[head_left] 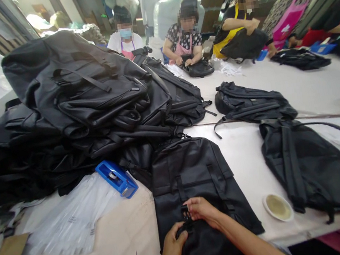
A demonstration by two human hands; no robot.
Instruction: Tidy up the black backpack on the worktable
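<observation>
A black backpack (190,158) lies flat on the table in front of me, its top end pointing away. Two straps run down its front, and a black buckle (186,213) sits on the left one. My right hand (202,210) pinches this buckle between thumb and fingers. Just below it, my left hand (173,245) is closed on the backpack's lower front near the strap end, thumb on top. Whether the buckle's halves are joined is too small to tell.
A heap of black backpacks (88,88) fills the left. Nearby are a blue tape dispenser (117,179), clear plastic bags (72,221) and a round dish (278,207). More backpacks (317,166) lie at right. Several co-workers (184,37) handle bags across the table.
</observation>
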